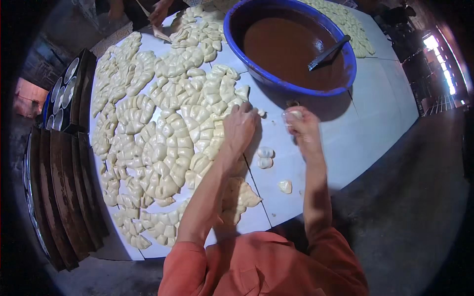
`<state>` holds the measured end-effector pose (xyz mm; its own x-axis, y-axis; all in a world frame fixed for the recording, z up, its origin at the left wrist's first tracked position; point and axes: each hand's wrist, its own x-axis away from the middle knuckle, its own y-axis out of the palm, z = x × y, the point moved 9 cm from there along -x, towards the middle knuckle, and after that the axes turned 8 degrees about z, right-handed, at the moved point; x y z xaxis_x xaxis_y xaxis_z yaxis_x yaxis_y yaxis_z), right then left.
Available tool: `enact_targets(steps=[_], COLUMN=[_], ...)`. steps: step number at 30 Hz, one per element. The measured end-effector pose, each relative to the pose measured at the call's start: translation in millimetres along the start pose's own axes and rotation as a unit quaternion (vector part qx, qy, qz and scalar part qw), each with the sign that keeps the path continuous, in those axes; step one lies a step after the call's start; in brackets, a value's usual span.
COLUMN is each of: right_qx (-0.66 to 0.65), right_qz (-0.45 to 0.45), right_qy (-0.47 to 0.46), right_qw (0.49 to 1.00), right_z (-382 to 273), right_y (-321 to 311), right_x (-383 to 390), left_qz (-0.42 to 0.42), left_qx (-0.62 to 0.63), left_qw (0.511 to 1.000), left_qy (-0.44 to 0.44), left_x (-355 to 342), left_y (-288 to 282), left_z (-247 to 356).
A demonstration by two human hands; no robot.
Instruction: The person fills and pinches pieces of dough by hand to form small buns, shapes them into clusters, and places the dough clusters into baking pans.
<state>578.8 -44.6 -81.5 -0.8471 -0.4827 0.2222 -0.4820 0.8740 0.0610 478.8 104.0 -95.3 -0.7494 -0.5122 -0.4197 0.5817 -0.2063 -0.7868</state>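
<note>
My left hand rests palm down on the edge of a wide spread of pale dough pieces laid in fan-shaped clusters on the white tiled table. My right hand is closed around a small lump of pale dough, held just above the table. Two shaped dough pieces lie between my forearms, and a third dough piece lies nearer the table's front edge. A large blue basin of brown paste stands just beyond my hands, with a dark spatula lying in it.
Stacked dark rectangular trays and round tins stand at the left of the table. Another person's hands work at the far edge. More dough pieces lie behind the basin. Dark floor lies to the right.
</note>
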Motion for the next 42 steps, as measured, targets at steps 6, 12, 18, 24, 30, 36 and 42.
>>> enact_targets(steps=[6,12,18,24,30,36,42], right_qx=[-0.209,-0.135,0.041,-0.104,-0.347,-0.227,0.290], right_qz=[0.023,-0.019,0.028,0.018,-0.052,-0.090,-0.066], right_qy=[0.020,0.033,-0.037,-0.049,0.088,-0.033,-0.147], right_qw=[0.977,0.990,0.998,0.993,0.932,0.969,0.943], right_z=[-19.7,33.3,45.0,29.5,-9.4,-59.5,-119.8], right_y=[-50.0,-12.9,-5.3,13.2,35.1,32.0,14.0], right_x=[36.8,67.4,72.1,91.4,103.4,32.0,-97.9], left_qz=[0.057,-0.022,0.006,0.160,0.189,0.037,-0.023], left_qx=[-0.021,0.401,0.454,0.470,0.607,0.654,0.628], left_qw=[0.998,0.902,0.852,0.852,0.768,0.724,0.694], left_qy=[0.000,-0.158,-0.261,-0.164,-0.078,-0.216,-0.351], left_x=[10.3,54.1,73.8,56.7,65.4,71.2,82.2], left_y=[-21.4,-30.6,-31.6,-71.3,-58.0,-26.6,-22.1], left_z=[14.3,46.5,30.2,71.7,86.5,76.9,26.4])
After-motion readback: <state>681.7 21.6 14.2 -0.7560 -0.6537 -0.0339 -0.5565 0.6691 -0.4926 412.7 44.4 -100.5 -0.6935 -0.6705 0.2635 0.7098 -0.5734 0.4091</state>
